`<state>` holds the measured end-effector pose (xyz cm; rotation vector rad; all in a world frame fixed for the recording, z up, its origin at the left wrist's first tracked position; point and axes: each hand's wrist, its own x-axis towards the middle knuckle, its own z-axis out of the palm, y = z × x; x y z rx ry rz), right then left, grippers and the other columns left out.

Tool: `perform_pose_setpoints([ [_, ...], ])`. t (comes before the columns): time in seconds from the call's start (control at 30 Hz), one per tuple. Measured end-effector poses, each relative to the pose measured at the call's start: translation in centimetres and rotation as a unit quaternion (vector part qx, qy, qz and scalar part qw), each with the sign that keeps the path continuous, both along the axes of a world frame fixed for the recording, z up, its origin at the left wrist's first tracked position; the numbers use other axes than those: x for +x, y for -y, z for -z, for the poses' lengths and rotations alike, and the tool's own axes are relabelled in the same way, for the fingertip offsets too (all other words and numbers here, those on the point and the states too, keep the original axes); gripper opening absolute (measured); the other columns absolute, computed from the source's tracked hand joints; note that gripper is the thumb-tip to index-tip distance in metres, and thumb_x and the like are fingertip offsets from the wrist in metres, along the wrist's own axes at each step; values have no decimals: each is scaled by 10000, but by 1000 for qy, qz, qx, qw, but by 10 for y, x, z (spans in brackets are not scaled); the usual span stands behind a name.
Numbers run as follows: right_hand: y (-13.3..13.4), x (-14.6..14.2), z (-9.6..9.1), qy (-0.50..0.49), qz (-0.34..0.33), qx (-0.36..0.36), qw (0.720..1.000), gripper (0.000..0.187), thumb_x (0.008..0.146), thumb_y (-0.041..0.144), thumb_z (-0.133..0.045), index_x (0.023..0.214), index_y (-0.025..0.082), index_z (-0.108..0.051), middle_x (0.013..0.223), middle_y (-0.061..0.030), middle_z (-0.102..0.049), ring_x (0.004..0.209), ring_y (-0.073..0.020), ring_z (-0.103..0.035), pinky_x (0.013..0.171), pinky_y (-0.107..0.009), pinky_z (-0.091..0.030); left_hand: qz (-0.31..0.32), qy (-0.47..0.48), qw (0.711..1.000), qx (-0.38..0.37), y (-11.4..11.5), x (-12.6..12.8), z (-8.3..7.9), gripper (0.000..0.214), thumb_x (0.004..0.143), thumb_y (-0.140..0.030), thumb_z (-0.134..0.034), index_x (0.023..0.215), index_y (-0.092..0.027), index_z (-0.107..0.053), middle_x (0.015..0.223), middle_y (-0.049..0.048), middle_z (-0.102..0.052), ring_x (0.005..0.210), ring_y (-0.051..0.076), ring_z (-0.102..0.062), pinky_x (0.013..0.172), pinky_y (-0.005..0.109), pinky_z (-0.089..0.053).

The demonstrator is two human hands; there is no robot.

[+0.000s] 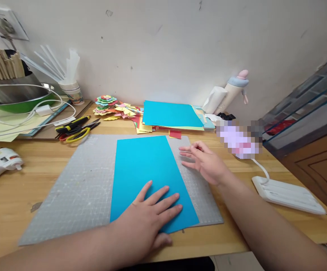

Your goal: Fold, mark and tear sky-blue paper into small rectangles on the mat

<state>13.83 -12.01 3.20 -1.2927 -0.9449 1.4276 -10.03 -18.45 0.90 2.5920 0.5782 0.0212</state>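
Observation:
A sheet of blue paper (143, 165) lies flat on the grey cutting mat (81, 180). My left hand (152, 210) is palm down on the lower part of the sheet, fingers spread, with the thumb near its bottom edge. Just right of the sheet, my right hand (203, 160) hovers over the mat's right side. Its fingers are apart and partly bent, and I can make out nothing in them. Small red and yellow paper pieces (175, 134) lie at the mat's far edge.
Behind the mat sit a stack of coloured paper (171, 114) and paper flowers (105, 104). Pliers and scissors (74, 130) lie at the back left. A glue gun (4, 163) is far left. A white lamp base (289, 195) and a bottle (232, 92) stand right.

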Motion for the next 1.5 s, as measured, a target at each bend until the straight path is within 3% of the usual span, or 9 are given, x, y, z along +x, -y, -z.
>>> perform_pose_setpoints([
  [0.1,1,-7,2,-89,-7,-33,995,299,813,362,-664,807,259,-383,1139,-16,-627,1129,-199,-566,884,-439,-515,-9,18,999,27,-3,-3,1,618,946,-502,-444,1500,-343,-218,1558,-5,-268,1462,278,-174,1163,582,56],
  [0.27,-1,-7,8,-86,-22,-56,994,347,731,280,-729,805,258,-391,1014,-27,-627,1023,-217,-596,793,-446,-546,-11,37,998,44,-2,-3,0,626,943,-509,-451,1498,-369,-199,1543,-6,-303,1451,262,-218,1167,551,80],
  [0.5,2,-3,-1,-55,-22,-22,998,302,776,363,-699,826,265,-418,1219,-7,-555,1176,-214,-501,852,-434,-516,-10,41,998,49,-1,-3,2,605,955,-465,-447,1501,-357,-210,1545,-5,-298,1455,259,-205,1147,544,159],
  [0.73,1,-4,7,-71,-88,-55,992,314,769,324,-698,844,260,-400,1143,-45,-584,1141,-231,-544,784,-430,-559,-4,87,996,33,5,3,-8,436,920,-272,-508,1356,-240,-514,1347,104,-584,1378,273,-389,1176,573,13],
  [0.97,0,3,4,123,-104,-33,986,353,797,465,-646,808,246,-370,853,9,-596,658,-148,-603,501,-266,-481,-103,194,956,195,9,-9,-8,386,899,-135,-516,1247,-281,-595,1133,26,-721,1218,260,-574,1159,521,-220],
  [1.17,-3,-1,24,300,-163,87,936,295,716,337,-636,730,228,-362,663,68,-390,592,-102,-396,522,-224,-327,-38,238,934,263,15,0,-10,205,896,-234,-586,1090,-216,-646,984,-4,-754,1122,178,-616,1153,372,-232],
  [1.27,-6,3,27,351,-165,84,918,258,672,239,-628,691,222,-371,632,66,-370,602,-112,-360,535,-234,-292,-138,227,930,255,11,-6,-23,241,896,-398,-561,1036,-230,-662,914,-11,-740,1010,199,-635,1086,413,-284],
  [1.37,-8,15,20,403,-162,63,899,232,683,209,-609,697,224,-378,636,59,-398,597,-118,-369,521,-236,-279,-326,77,909,248,-1,-43,-36,300,931,-406,-434,970,-246,-686,904,29,-721,877,243,-635,875,451,-403],
  [1.5,-9,31,10,446,-175,8,878,228,721,216,-595,715,228,-368,642,56,-428,535,-107,-393,470,-228,-298,-538,-150,799,221,-19,-120,-34,549,879,-558,-363,1119,-148,-637,1118,165,-652,1063,390,-580,883,558,-401],
])
